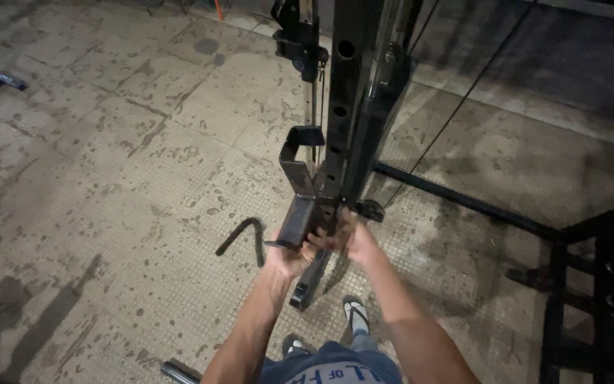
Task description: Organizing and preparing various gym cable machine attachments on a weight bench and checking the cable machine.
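Note:
A dark steel upright post (355,92) with round holes rises in front of me. A black hooked bracket (301,181) is mounted on its left side. My left hand (291,257) grips the bracket's lower plate from below. Beside it, my right hand (346,238) is closed around the bracket's base where it meets the post. A small knob (372,210) sticks out just right of that hand.
A bent black hook (244,237) lies on the worn tiled floor to the left. A black frame rail (463,200) and rack legs (591,284) run along the right. Thin cables (456,107) slant behind the post. My sandalled feet (354,313) stand below.

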